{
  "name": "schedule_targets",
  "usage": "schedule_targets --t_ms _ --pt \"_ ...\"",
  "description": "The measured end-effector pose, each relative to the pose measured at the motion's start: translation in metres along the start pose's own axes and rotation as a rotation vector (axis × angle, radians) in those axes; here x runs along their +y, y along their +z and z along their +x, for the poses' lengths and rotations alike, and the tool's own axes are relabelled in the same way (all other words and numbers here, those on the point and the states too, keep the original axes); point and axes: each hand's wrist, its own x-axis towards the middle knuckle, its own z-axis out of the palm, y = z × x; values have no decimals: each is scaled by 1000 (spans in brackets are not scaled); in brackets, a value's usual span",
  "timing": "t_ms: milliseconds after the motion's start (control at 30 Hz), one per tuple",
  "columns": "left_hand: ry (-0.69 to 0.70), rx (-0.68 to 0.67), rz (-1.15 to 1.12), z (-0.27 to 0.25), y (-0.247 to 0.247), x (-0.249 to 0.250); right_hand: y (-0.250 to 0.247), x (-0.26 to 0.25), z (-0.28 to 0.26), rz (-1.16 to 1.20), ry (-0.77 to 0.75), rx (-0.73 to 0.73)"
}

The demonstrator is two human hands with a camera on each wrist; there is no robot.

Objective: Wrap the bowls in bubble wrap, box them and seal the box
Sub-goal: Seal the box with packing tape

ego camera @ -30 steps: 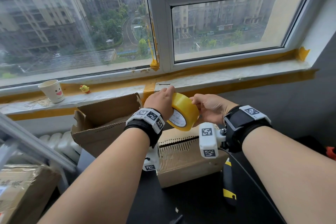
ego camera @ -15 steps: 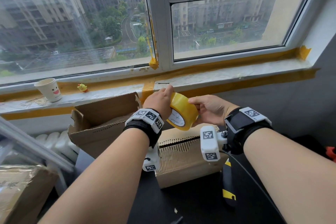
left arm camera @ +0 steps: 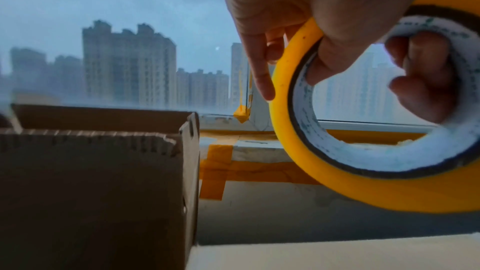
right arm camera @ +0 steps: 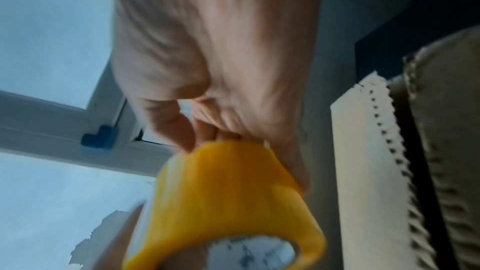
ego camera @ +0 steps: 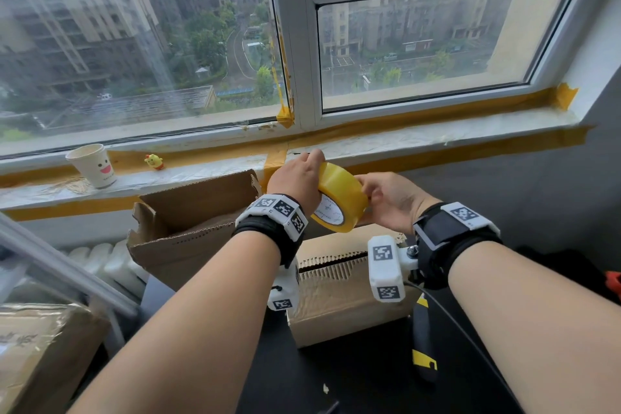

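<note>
From the head view, the person is standing at the windowsill [ego camera: 437,141] with both arms stretched forward, and a roll of yellow packing tape [ego camera: 341,200] is being held up in the air between the hands, just below the sill. The left hand [ego camera: 297,178] is gripping the roll, fingers curled over its top and through its core. The right hand [ego camera: 389,198] is pinching at the roll's outer face with thumb and fingertips. Directly beneath the tape sits a cardboard box [ego camera: 339,292] on a dark table [ego camera: 353,380], its serrated top flaps nearly closed with a dark slit between them. Left of that box, an open cardboard carton [ego camera: 188,228] is standing with a flap raised. On the sill, well to the left of the tape, a paper cup [ego camera: 92,165] with a smiling face and a small yellow duck toy [ego camera: 154,161] are resting.

From the left wrist, the tape [left arm camera: 350,188] is filling the right side — fingers [left arm camera: 420,77] are hooked inside its white core, a thumb pressing the rim. The open carton [left arm camera: 98,182] is standing left of it.

From the right wrist — a blurred picture — the right hand [right arm camera: 221,69] is bearing on the tape [right arm camera: 226,192] with its fingertips [right arm camera: 182,130] on the yellow outer surface. The box flap [right arm camera: 369,171] with its zigzag edge is lying to the right.
</note>
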Motion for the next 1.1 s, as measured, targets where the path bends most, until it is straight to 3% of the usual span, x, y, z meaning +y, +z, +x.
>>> schedule_targets --t_ms 67,167,300,633,1100 --pt "-81 -25 -97 0 1 -7 -6 -4 -4 -22 28 -68" --pt "-223 -88 -334 -2 8 -17 -12 -9 -6 -245 42 -78" --pt "-234 -182 -480 -5 8 -17 -10 -15 -7 -290 25 -57" --pt "-154 -73 -210 -4 0 6 5 -11 -5 -639 -72 181" --pt "-167 -13 -10 -9 -6 12 19 -16 -18 -918 -86 151"
